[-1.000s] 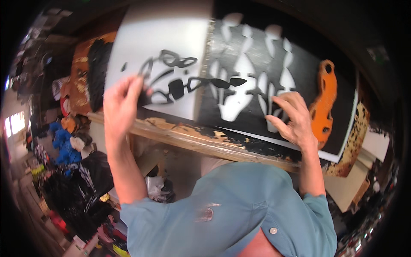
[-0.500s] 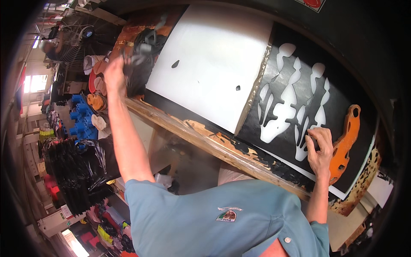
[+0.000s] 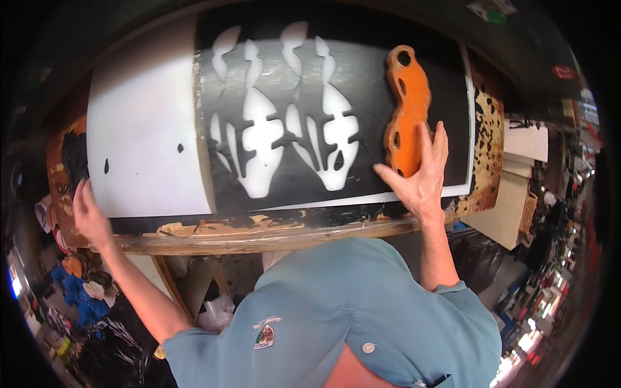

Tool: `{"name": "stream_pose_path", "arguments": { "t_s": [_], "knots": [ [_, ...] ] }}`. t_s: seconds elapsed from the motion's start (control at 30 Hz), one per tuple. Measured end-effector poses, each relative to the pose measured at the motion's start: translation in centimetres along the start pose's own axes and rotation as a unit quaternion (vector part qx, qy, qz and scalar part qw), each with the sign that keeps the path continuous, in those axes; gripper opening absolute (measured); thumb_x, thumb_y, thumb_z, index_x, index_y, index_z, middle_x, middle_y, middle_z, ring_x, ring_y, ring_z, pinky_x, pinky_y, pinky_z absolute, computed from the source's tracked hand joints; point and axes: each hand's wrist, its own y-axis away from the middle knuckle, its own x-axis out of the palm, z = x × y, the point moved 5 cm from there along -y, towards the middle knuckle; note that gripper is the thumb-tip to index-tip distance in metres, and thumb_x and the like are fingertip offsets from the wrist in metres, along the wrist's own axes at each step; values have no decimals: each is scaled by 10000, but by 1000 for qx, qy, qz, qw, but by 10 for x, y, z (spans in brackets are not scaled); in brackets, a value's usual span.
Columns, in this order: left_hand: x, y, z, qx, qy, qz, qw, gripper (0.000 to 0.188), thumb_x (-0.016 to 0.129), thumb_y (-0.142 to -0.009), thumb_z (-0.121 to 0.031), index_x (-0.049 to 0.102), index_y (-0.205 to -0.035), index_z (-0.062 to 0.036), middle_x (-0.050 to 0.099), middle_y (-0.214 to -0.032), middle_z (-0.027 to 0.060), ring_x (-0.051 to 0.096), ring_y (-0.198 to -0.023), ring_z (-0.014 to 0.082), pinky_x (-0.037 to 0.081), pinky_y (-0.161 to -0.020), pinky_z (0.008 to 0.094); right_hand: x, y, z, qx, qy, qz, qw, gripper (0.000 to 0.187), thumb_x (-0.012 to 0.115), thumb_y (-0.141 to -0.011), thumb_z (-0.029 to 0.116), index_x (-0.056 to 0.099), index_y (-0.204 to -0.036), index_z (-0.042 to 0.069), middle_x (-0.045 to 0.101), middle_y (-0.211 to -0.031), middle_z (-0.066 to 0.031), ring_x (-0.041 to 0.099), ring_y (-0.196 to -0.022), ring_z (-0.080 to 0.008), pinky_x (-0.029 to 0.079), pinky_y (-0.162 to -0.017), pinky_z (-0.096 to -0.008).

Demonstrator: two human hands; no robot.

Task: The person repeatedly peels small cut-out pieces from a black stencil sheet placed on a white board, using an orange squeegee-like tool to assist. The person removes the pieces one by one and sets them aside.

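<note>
An orange cutting die (image 3: pixel 411 107), wavy-edged with several holes, lies on a black sheet (image 3: pixel 369 58) at the right. My right hand (image 3: pixel 420 181) is over its lower end, thumb apart on the left and fingers stretched along its right edge. White openings the shape of the cut-out pieces show in the black sheet left of the die. My left hand (image 3: pixel 92 213) is at the lower left corner of a white board (image 3: pixel 145 123), fingers extended and nothing visible in them. Small dark scraps (image 3: pixel 107 166) lie on that board.
A wooden rail (image 3: pixel 259 244) runs along the bench's front edge, with torn scraps behind it. Dark offcuts (image 3: pixel 75 155) sit beyond the white board's left side. Blue plastic items (image 3: pixel 81 301) stand low at the left. A pale panel (image 3: pixel 501 207) is to the right.
My left hand has come from the dark offcuts to the white board's near corner. My right hand has moved from the cut-outs onto the die. The view has turned rightward.
</note>
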Motion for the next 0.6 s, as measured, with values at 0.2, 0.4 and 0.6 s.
{"name": "stream_pose_path", "arguments": {
  "t_s": [0.2,0.4,0.6],
  "knots": [
    [239,169,-257,213,173,303,913,417,710,-1047,-202,664,-1438,-64,696,-1419,190,715,-1207,312,568,-1040,416,3,-6,-8,16,-46,-3,999,1086,921,-663,417,492,-1565,-11,433,-1555,-341,462,-1397,-502,451,-1147,-561],
    [305,319,-339,494,-48,424,757,691,732,-993,-365,556,-1526,39,418,-1682,254,319,-1612,410,274,-1309,571,-13,-17,-24,50,-222,8,974,1009,947,-652,333,566,-1521,-10,565,-1488,-248,545,-1365,-397,473,-1147,-482],
    [233,355,-314,456,212,581,641,475,818,-890,-159,673,-1313,-2,666,-1404,205,603,-1368,408,480,-1169,512,-17,-31,-26,40,-302,-7,953,939,963,-636,306,641,-1475,33,585,-1500,-207,573,-1378,-348,471,-1165,-441]
  ]
}}
